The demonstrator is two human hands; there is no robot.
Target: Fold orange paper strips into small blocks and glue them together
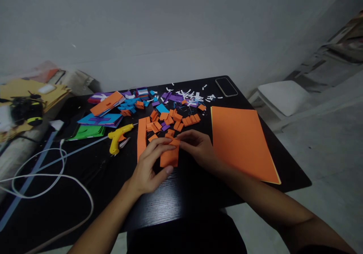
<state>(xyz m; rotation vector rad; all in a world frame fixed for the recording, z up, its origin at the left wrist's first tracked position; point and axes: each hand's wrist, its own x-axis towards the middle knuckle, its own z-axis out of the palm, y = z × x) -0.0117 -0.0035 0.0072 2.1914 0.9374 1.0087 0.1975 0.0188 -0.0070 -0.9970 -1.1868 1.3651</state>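
Observation:
A small orange paper piece (169, 158) stands between my two hands above the near part of the black table (181, 197). My left hand (147, 167) holds it from the left, fingers over its upper part and thumb by its lower edge. At its upper right corner, the thumb and fingertips of my right hand (200, 148) are pinched together. Just beyond lie several small folded orange paper pieces (178, 125). A long orange paper strip (141, 136) lies beside my left fingers.
A yellow glue gun (117, 137) lies left, near a looping white cable (76, 180). Behind are folded coloured papers (106, 104) and white scraps (193, 95). Large orange sheets (241, 140) lie right; a phone (226, 87) rests at the far corner. A white stool (280, 95) stands beyond.

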